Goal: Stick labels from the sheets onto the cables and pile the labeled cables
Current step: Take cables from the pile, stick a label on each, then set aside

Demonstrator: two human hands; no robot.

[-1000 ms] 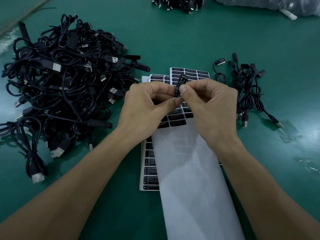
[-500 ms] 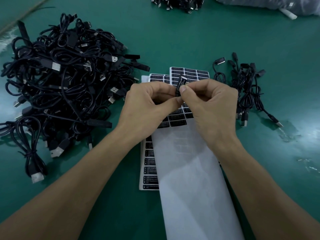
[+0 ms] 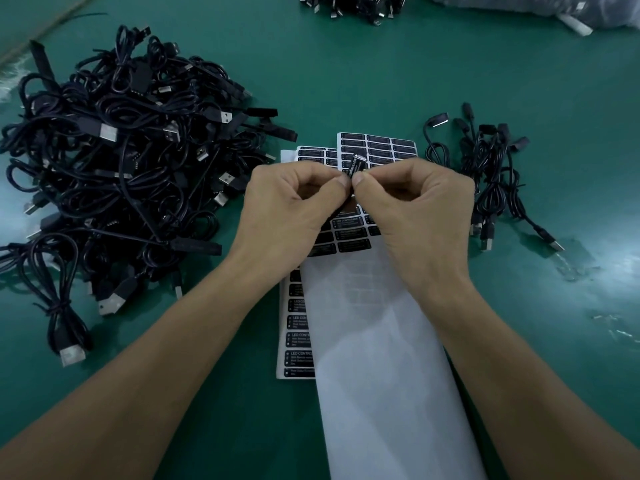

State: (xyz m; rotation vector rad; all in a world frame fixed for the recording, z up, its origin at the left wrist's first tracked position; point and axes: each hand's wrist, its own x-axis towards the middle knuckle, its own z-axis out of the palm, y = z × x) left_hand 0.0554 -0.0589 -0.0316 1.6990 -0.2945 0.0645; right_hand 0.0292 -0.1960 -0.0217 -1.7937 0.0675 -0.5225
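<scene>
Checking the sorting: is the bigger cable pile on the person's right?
No, the big tangled pile lies left of the label sheets; only a small bunch lies right of them.

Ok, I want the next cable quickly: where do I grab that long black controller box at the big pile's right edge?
Pinch the controller box across its narrow width near the free right end, fingers coming from above on the right. It lies flat, that end poking clear of the cable pile.

Black cables [image 3: 131,174], black labels [image 3: 351,233] (white print), green table [image 3: 346,81].
</scene>
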